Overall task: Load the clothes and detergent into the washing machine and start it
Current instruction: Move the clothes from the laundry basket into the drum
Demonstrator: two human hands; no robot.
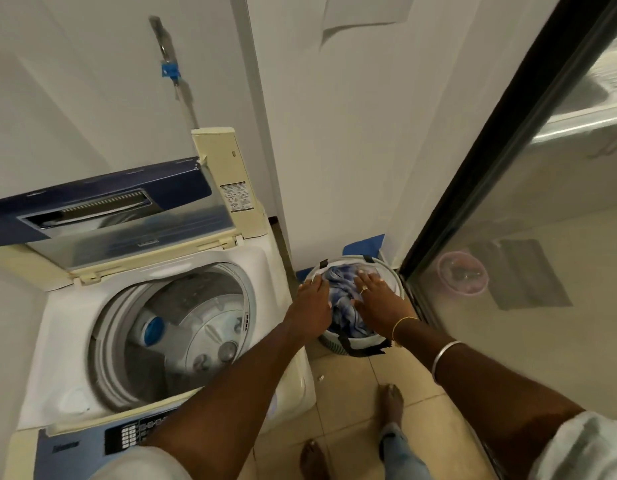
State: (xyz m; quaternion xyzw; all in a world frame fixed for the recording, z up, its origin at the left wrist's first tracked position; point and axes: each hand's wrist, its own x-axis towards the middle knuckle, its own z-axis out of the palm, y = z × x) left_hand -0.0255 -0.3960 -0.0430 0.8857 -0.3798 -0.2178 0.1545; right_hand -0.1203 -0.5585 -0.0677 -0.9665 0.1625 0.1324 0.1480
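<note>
A white top-loading washing machine (61,327) stands at the left with its blue lid (102,206) folded up. Its drum (182,327) holds no clothes. To its right, on the floor, sits a round white laundry basket (355,344) with black handles, filled with blue and white clothes (341,299). My left hand (314,299) rests on the basket's left rim and the clothes, fingers spread. My right hand (376,296), with a ring, lies flat on the clothes, fingers apart. Neither hand has visibly closed on the fabric. No detergent is in sight.
The control panel (127,438) runs along the machine's near edge. A white wall and a pipe stand behind it. A black-framed glass door (528,237) closes off the right side. My bare feet (390,403) stand on beige tiles near the basket.
</note>
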